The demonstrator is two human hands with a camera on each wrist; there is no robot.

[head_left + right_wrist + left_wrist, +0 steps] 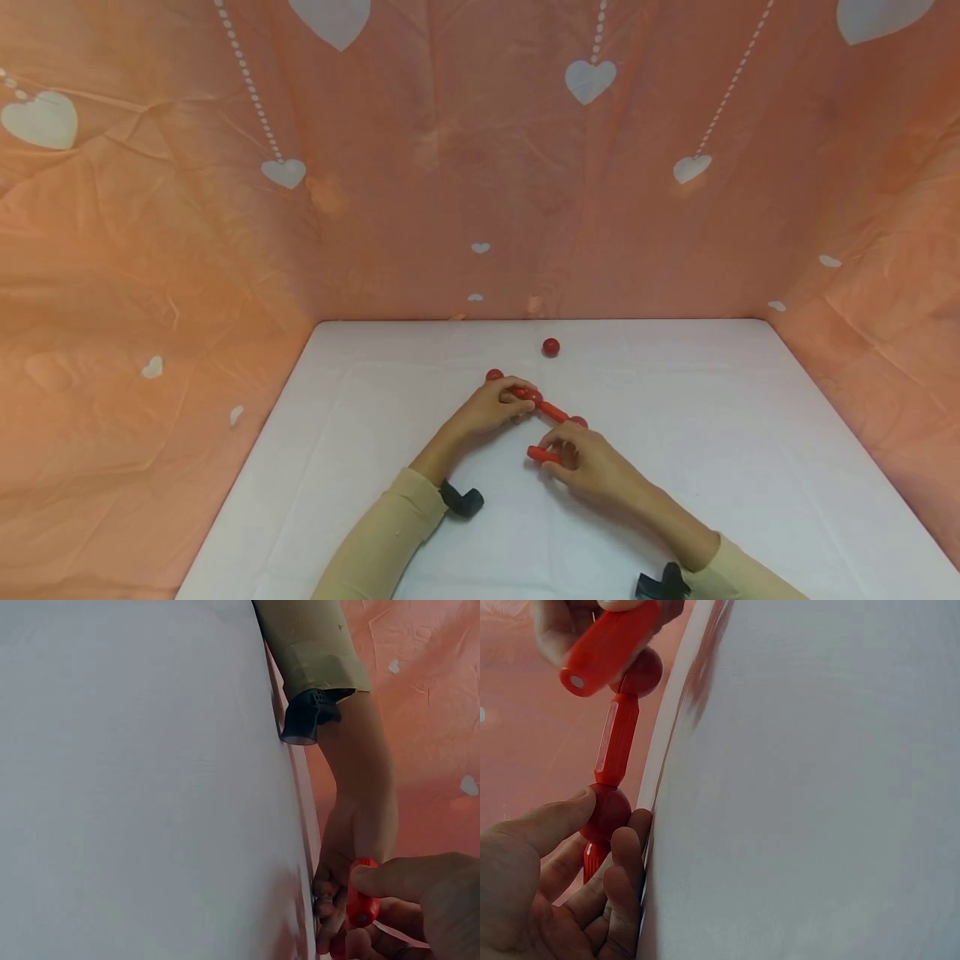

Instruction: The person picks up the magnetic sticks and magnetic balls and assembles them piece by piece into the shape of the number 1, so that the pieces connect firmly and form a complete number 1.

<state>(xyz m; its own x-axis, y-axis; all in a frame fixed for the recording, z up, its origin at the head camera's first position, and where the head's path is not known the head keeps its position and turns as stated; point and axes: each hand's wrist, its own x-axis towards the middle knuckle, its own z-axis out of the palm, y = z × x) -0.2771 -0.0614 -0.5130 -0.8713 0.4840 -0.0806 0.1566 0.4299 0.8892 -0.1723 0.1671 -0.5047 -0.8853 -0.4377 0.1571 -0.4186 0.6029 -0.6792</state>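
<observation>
A chain of red balls and red rods runs across the white table. My left hand (pixel 489 410) grips its middle ball (pixel 609 814), thumb on one side and fingers on the other. From that ball one rod (pixel 617 739) leads to another ball (pixel 643 673) near my right hand (pixel 596 460). A second rod lies partly behind the left fingers, towards a ball (pixel 494 375) at the chain's far left end. Between thumb and fingers, my right hand pinches a separate red rod (pixel 542 454), its free end pointing left, with a pale spot on the end face.
A loose red ball (pixel 551 347) rests near the back edge of the white table (pixel 675 392). Orange cloth with pale hearts (pixel 590 81) hangs behind and along both sides. Black wrist cameras (pixel 463 502) are worn at both sleeves.
</observation>
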